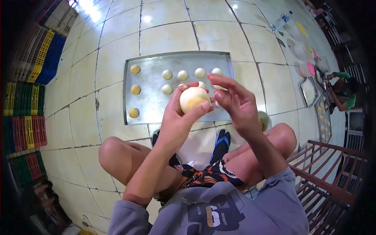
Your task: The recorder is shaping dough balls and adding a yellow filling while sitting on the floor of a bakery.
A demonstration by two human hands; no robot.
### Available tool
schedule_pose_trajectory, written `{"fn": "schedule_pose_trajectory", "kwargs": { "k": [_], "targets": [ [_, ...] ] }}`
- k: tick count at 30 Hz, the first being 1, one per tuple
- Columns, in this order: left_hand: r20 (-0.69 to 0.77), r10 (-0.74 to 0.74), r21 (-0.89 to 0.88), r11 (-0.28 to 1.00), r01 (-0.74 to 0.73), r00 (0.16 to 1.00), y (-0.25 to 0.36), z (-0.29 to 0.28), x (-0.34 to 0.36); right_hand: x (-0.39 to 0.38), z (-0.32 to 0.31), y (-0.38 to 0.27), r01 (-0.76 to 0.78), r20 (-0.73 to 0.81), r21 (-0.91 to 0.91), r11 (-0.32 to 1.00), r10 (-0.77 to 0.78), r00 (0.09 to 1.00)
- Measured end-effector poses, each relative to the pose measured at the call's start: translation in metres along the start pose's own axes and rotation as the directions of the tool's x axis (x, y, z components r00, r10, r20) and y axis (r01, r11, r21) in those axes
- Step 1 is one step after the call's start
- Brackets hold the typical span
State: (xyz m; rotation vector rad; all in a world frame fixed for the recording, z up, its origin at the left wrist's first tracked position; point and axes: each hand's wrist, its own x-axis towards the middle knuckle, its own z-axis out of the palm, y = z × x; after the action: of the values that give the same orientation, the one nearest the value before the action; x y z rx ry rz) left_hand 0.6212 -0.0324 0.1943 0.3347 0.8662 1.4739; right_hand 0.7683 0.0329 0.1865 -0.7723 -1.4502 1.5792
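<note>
My left hand [174, 113] holds a round white dough ball [190, 95] in its curled fingers, thumb on the near side. A yellow patch shows on the ball beside my thumb. My right hand [239, 105] hovers just right of the ball, fingers bent, with a gap between thumb and forefinger and nothing visible in it. Beneath both hands lies a shallow metal tray [150, 102] on the floor. Along its left side sit three yellow balls [135, 89]. Several smaller white dough balls [183, 75] stand in rows at its middle and right, partly hidden by my hands.
A bowl [266, 118] with yellow stuff stands by my right knee. Stacked plastic crates [29, 131] line the left side. At far right, another person [345, 94] is near a tray of balls [323, 117], tubs [306, 69] and a bottle [282, 19]. A slatted rack [325, 172] stands at lower right.
</note>
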Motion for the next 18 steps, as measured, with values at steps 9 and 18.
{"fn": "schedule_pose_trajectory", "kwargs": {
  "k": [9,18],
  "targets": [
    [0.283,-0.196,0.651,0.758,-0.039,0.939,0.018,-0.013,-0.013,0.004,0.002,-0.022,-0.093,0.436,-0.024,0.995,0.094,0.895],
    [0.305,-0.256,0.713,0.700,-0.042,0.917,0.022,-0.024,-0.020,0.005,0.013,-0.021,-0.364,0.358,0.012,0.931,0.336,0.871]
  ]
}}
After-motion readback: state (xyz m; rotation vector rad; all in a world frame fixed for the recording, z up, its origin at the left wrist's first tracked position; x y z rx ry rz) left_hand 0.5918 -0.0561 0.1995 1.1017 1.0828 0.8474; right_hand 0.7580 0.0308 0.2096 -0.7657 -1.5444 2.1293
